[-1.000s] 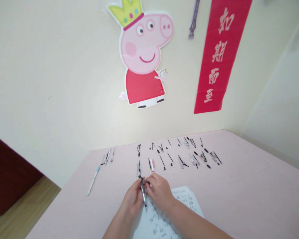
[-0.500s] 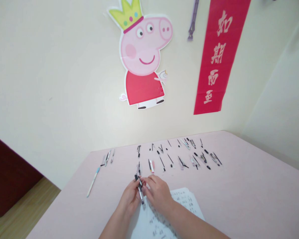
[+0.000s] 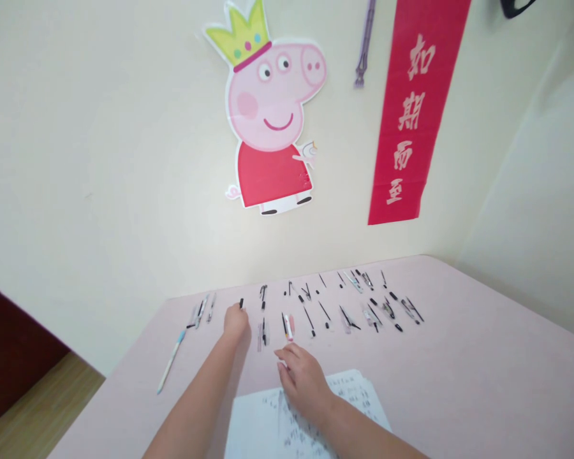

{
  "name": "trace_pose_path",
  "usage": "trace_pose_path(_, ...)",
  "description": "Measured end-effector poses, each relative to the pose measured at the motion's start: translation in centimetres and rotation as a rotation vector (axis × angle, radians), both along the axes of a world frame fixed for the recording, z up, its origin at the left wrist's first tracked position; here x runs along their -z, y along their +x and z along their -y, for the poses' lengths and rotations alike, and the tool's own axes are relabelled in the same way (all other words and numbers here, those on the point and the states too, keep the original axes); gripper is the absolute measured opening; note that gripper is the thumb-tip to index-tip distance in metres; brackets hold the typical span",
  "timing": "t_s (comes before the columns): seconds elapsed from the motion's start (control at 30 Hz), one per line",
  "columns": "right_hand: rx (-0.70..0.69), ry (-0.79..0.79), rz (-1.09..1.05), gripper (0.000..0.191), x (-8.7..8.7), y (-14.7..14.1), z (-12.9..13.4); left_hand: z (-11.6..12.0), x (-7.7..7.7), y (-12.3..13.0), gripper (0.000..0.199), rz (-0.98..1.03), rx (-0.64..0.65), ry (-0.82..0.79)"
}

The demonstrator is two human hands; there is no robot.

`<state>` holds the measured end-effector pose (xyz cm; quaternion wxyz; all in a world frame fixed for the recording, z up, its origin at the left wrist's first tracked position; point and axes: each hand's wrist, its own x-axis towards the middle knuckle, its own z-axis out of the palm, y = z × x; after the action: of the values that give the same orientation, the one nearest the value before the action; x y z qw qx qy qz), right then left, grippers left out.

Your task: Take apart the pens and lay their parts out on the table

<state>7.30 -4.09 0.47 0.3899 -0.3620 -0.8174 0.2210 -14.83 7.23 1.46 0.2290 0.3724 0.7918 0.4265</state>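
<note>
My left hand (image 3: 236, 321) reaches out over the far part of the pink table, its fingers closed round a black-ended pen (image 3: 242, 303) whose tip sticks up past them. Above the written paper (image 3: 258, 414), my right hand (image 3: 302, 376) has thumb and forefinger apart, with nothing visible between them. Just beyond it lie a pink and white pen piece (image 3: 291, 326) and a clear tube with a dark refill (image 3: 264, 333).
Pen parts, refills and caps lie in two rows on the table (image 3: 459, 370). At the left are several pens (image 3: 201, 311) and a blue and white pen (image 3: 172, 362). The wall carries a cartoon pig cutout (image 3: 275, 172) and a red banner (image 3: 402, 134).
My left hand has moved forward and left, away from my right hand, with the black-ended pen. My right hand has opened. A clear tube now lies beside the dark refill.
</note>
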Motion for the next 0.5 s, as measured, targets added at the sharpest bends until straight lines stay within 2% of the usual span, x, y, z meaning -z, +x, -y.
trace_pose_path(0.2, -0.01, -0.026, -0.028, 0.028, 0.5, 0.0, -0.4, -3.3, 1.0, 0.1, 0.024, -0.302, 0.001, -0.058)
trace_pose_path(0.5, -0.025, -0.066, -0.081, 0.033, 0.5, 0.0, -0.6, -4.5, 1.7, 0.5, 0.032, -0.527, -0.035, -0.074)
